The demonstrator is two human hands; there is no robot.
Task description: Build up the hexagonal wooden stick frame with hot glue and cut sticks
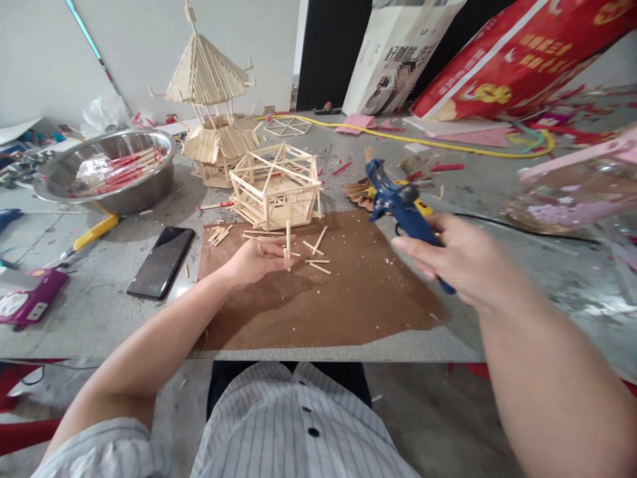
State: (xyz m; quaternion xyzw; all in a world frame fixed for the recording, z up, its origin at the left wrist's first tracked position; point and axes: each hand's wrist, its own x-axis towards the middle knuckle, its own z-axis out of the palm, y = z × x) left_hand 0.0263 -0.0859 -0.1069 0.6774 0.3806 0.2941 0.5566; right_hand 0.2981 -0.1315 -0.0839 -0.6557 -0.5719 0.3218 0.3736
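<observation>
Between the fingertips of my left hand [259,257] is a short wooden stick piece [288,238], held upright over the brown mat [368,285]. My right hand [460,255] is wrapped round a blue glue gun [405,216], off to the right of the mat. A six-sided frame of wooden sticks [276,186] stands just beyond my left hand. Several loose short sticks [318,264] lie on the mat close to my fingers. Behind the frame rises a pagoda model of wooden sticks [212,79] with a pointed roof.
At the left stand a metal bowl [164,169] of red-wrapped sticks, a yellow-handled tool [97,231], a phone [160,262] and a purple box [34,299]. A yellow cable [398,135] crosses the back. Red and white bags [522,60] lean behind; a pink clear bag [577,179] sits right.
</observation>
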